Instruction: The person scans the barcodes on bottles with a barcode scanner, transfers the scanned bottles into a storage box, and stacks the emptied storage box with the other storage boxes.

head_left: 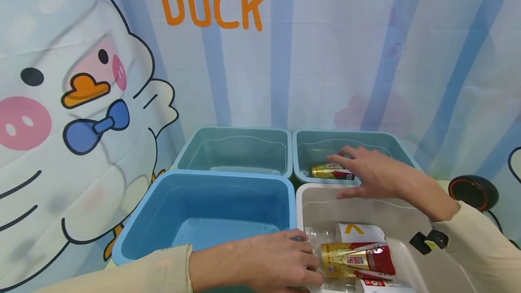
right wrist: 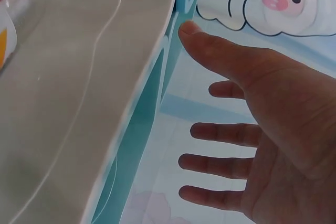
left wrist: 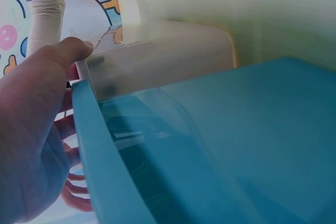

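My left hand (head_left: 270, 261) is over the side where the blue bin (head_left: 179, 173) meets the beige bin (head_left: 300, 211), its fingers reaching toward the beige one. In the left wrist view that hand (left wrist: 37, 135) is beside the rim, holding nothing that I can see. A gold and red can (head_left: 356, 260) lies on clear bottles with white labels (head_left: 360, 232) in the beige bin. My right hand (head_left: 372, 173), fingers spread and nothing held, hovers over the near edge of the back right teal bin (head_left: 346, 134). Another gold and red can (head_left: 331, 171) lies inside, partly hidden by that hand.
A second teal bin (head_left: 240, 131) stands at the back left, against the other three. Behind them hangs a curtain (head_left: 252, 71) with a printed duck. A round black device (head_left: 473, 192) with a cable sits at the right.
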Motion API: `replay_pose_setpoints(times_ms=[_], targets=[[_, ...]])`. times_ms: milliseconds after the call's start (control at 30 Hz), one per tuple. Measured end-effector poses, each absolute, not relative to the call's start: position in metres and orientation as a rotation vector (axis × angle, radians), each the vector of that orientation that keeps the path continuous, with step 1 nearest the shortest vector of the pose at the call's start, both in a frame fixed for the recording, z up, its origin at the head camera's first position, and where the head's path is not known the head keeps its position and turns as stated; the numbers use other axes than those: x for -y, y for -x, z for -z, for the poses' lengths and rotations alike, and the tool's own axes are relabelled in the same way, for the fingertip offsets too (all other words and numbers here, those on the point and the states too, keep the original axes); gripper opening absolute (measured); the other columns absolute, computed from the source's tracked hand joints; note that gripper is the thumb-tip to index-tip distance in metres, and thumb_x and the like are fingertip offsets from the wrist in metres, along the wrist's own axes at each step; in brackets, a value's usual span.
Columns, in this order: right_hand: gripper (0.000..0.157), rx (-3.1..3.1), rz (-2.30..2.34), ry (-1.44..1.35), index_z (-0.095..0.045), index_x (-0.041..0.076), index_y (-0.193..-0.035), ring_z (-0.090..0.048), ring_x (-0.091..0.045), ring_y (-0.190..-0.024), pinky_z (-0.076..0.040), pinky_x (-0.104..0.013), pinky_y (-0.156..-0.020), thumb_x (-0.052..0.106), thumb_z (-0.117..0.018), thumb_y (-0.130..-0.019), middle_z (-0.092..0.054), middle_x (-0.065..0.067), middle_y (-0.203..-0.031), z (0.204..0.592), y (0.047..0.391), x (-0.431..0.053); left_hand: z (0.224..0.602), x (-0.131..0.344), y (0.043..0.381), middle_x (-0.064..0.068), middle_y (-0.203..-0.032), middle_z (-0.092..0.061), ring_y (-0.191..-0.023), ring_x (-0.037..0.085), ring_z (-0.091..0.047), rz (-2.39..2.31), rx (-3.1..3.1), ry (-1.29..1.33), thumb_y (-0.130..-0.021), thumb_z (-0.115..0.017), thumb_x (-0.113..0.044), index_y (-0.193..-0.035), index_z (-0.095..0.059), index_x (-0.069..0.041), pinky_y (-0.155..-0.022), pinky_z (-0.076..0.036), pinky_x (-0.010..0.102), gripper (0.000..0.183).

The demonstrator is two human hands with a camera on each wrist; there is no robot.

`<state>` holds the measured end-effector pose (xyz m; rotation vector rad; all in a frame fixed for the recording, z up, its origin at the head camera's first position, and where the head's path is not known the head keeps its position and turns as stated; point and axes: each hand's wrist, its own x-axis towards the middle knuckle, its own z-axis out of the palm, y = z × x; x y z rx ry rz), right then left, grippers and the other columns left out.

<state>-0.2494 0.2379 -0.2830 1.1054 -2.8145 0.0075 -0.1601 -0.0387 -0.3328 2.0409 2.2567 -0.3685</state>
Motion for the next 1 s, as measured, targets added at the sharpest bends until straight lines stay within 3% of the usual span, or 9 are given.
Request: replay_pose_setpoints(times_ms=[400, 633, 767, 1000], targets=[[0.076, 2.829, -0.075, -1.222, -0.056, 0.022, -0.148, -0.062, -0.035, -0.118, -0.056, -0.056, -0.087, 0.065, -0.073, -0.088, -0.058, -0.010, -0.143, 0.295, 0.222, -0.232, 0.332, 0.038, 0.160, -0.016, -0.135, -0.062, -0.127, 0.000, -0.053, 0.376, -2.259, -2.051, -0.108, -0.050, -0.050, -0.139, -0.062, -0.033, -0.119, -0.030, 0.030, 0.038], [0.074, 2.934, -0.142, -1.298, -0.059, 0.023, -0.144, -0.064, -0.029, -0.114, -0.057, -0.052, -0.091, 0.067, -0.073, -0.086, -0.062, -0.004, -0.134, 0.308, 0.213, -0.226, 0.332, 0.038, 0.160, -0.017, -0.134, -0.062, -0.126, 0.000, -0.053, 0.379, -2.255, -2.056, -0.108, -0.049, -0.050, -0.139, -0.062, -0.033, -0.118, -0.030, 0.030, 0.037], [0.075, 3.014, -0.157, -1.302, -0.058, 0.025, -0.146, -0.061, -0.030, -0.123, -0.055, -0.054, -0.095, 0.066, -0.074, -0.086, -0.059, -0.004, -0.143, 0.316, 0.210, -0.223, 0.332, 0.039, 0.159, -0.017, -0.133, -0.063, -0.125, 0.000, -0.053, 0.384, -2.255, -2.062, -0.109, -0.049, -0.050, -0.138, -0.063, -0.033, -0.118, -0.031, 0.030, 0.037], [0.067, 2.973, -0.064, -1.411, -0.061, 0.033, -0.140, -0.063, -0.014, -0.109, -0.057, -0.044, -0.093, 0.065, -0.077, -0.084, -0.064, 0.006, -0.127, 0.333, 0.209, -0.219, 0.332, 0.038, 0.160, -0.017, -0.134, -0.063, -0.125, 0.000, -0.054, 0.381, -2.255, -2.061, -0.108, -0.048, -0.050, -0.138, -0.063, -0.033, -0.118, -0.031, 0.030, 0.037]])
